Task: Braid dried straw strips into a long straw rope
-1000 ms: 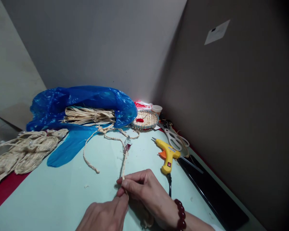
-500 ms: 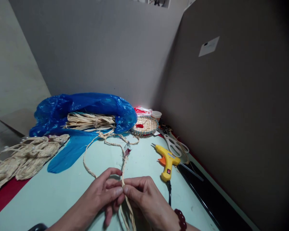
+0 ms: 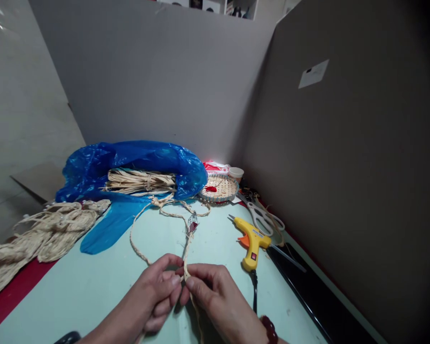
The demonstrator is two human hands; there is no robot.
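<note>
Both hands meet over a braided straw cord (image 3: 187,251) at the near middle of the table. My left hand (image 3: 159,291) is closed, with thumb and forefinger pinching a strand at the braid's left side. From the right, my right hand (image 3: 218,294) pinches the braid's lower end between thumb and forefinger; a dark red bead bracelet (image 3: 268,328) is on that wrist. Loose strands (image 3: 198,315) hang down below the fingers. Farther up, a metal clip with a dark red part (image 3: 192,223) sits on the cord, which loops on toward the blue bag.
A blue plastic bag (image 3: 139,153) holds a straw bundle (image 3: 141,181). Woven straw pieces (image 3: 68,229) lie left. To the right are a yellow glue gun (image 3: 251,239), scissors (image 3: 261,220) and a black panel (image 3: 308,296). Behind stand a shallow basket (image 3: 224,197) and a cup (image 3: 235,173).
The left fingers have curled in more, and a strand now runs out leftward into that hand. The right hand keeps its pinch. The whole view has shifted slightly.
</note>
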